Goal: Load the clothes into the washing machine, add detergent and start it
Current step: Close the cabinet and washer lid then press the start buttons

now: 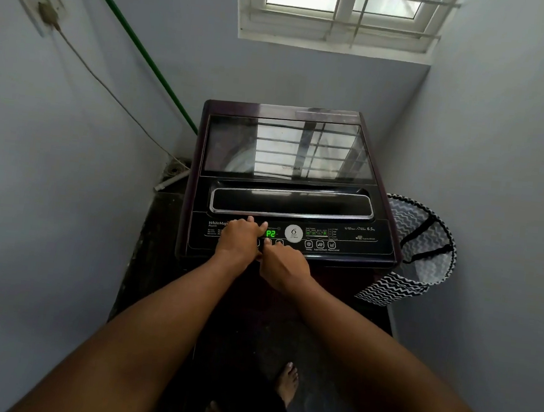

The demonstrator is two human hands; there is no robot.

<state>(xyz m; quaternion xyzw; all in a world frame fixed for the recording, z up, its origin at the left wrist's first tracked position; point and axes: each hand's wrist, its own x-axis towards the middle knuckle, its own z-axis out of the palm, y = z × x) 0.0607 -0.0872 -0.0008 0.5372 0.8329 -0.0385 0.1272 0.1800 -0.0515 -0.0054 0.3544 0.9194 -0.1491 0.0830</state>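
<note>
Control panel (354,244) of the washing machine (201,165): green lit display (270,233) read "P2". Left end of the panel carried "WhiteMagic", last letters hidden behind the left hand (240,237). White round badge (293,233) showed a large "6"; smaller print under it too fine to read. Right end read "6.5 kg". Buttons were labelled "Delay" and "Water Level". Lid glass (290,150) bore a faint brand mark, not legible.

Two bare forearms, uncovered from elbow to wrist, with no sleeve, watch or bracelet on them; the bare left hand (239,239) and bare right hand (282,267) carry no rings or gloves; below, a bare unshod foot (287,383) shows beside dark clothing at the frame's bottom edge
</note>
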